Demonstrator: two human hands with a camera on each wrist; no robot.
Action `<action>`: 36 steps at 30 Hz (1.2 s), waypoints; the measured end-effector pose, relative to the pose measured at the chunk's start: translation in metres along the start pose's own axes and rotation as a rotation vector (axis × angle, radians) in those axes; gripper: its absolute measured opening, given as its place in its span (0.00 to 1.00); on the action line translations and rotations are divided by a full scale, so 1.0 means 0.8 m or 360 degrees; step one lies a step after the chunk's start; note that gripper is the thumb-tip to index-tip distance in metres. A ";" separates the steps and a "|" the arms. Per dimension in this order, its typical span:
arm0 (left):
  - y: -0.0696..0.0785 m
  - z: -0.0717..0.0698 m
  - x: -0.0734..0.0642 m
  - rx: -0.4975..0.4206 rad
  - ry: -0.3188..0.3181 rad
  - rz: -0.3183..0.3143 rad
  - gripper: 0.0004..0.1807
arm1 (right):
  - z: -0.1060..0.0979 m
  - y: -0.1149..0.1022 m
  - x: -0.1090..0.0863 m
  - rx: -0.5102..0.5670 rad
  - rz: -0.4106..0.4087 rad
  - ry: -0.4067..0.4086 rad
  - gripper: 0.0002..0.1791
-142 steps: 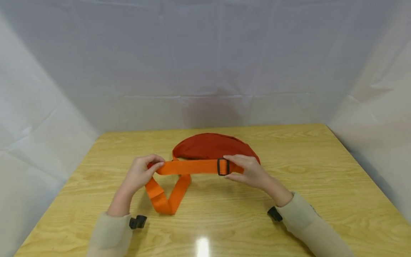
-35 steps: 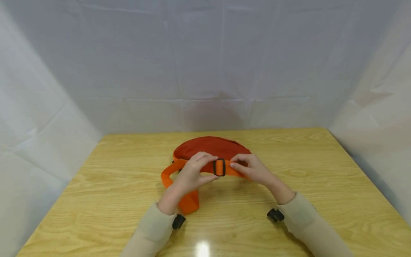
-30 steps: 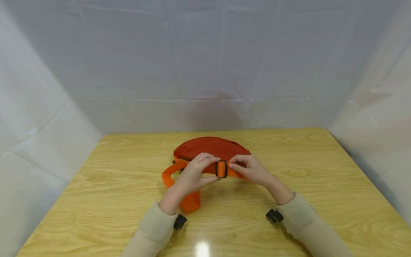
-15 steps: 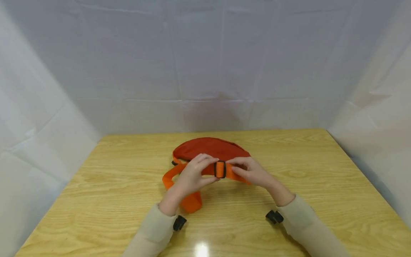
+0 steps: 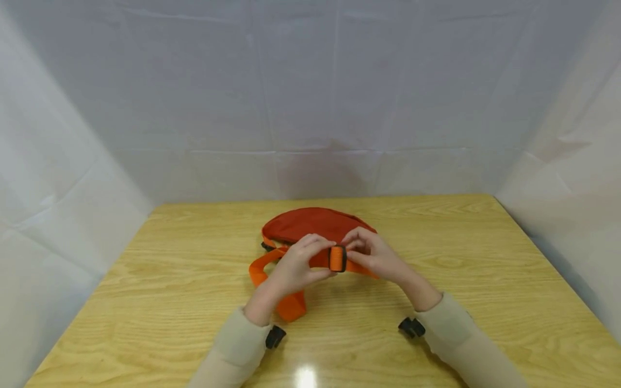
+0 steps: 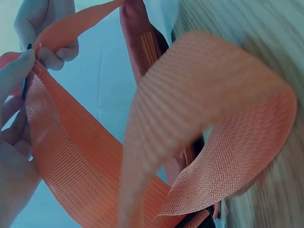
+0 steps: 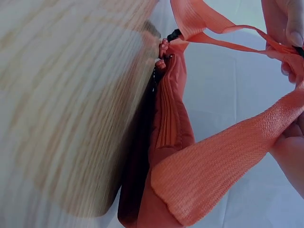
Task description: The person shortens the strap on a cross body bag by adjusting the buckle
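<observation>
A red waist bag (image 5: 315, 223) lies on the table, its orange webbing strap (image 5: 291, 308) raised in front of it. My left hand (image 5: 297, 268) holds the black slider buckle (image 5: 337, 258) between thumb and fingers, at its upper and lower edges. Just right of the buckle, my right hand (image 5: 378, 257) pinches the strap with bent fingers. In the left wrist view a loose loop of strap (image 6: 204, 80) hangs close to the lens. The right wrist view has the strap (image 7: 223, 161) running from the bag's end up to my right hand (image 7: 287, 152).
The wooden table (image 5: 160, 280) spreads around the bag on all sides. A pale sheet (image 5: 310, 97) stands behind and at both sides. Black clips (image 5: 275, 337) sit at the cuffs of both sleeves. A small black buckle (image 5: 267, 246) shows at the bag's left end.
My left hand has moved right along the strap to the slider buckle. My right hand has gone from the buckle to the strap beside it. Lately the buckle has turned slightly.
</observation>
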State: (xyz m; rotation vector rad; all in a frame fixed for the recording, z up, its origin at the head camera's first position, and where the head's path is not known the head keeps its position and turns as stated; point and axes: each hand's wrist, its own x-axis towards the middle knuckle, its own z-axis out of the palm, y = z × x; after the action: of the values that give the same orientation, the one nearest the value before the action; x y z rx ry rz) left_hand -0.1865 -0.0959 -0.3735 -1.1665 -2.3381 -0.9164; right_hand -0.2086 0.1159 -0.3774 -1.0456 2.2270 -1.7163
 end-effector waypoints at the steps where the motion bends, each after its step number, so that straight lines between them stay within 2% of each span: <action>1: 0.000 0.000 0.000 -0.0007 0.0003 -0.0013 0.25 | 0.001 0.001 0.000 0.0005 0.0009 0.0027 0.09; 6: 0.001 -0.001 -0.001 -0.0035 0.0042 -0.0043 0.25 | 0.000 0.002 -0.002 -0.0029 0.0059 0.0105 0.08; 9: 0.001 -0.004 -0.002 -0.0026 0.0052 -0.0037 0.25 | -0.005 0.003 -0.002 0.0002 0.0051 0.0028 0.10; 14: 0.001 -0.009 -0.004 0.0004 0.0028 -0.0060 0.25 | -0.013 0.004 -0.003 0.0074 0.0063 -0.0174 0.16; 17: 0.001 -0.011 -0.005 -0.0002 0.0011 -0.0066 0.25 | -0.015 0.003 -0.003 0.0073 0.0087 -0.0211 0.17; 24: 0.000 -0.008 -0.004 -0.0086 0.0002 -0.0060 0.26 | -0.013 0.003 -0.003 0.0057 0.0107 -0.0137 0.14; 31: -0.001 -0.003 -0.004 -0.0140 -0.0021 -0.0111 0.25 | -0.003 0.002 0.000 0.0036 0.0238 0.0009 0.11; 36: -0.001 0.000 -0.005 -0.0141 -0.0022 -0.0134 0.25 | -0.001 0.000 0.000 0.0092 0.0272 0.0018 0.13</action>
State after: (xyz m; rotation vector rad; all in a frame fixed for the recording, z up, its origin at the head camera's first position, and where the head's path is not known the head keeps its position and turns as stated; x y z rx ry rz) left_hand -0.1851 -0.0987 -0.3759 -1.1189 -2.3953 -1.0543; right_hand -0.2088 0.1165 -0.3770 -0.8093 2.1884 -1.7059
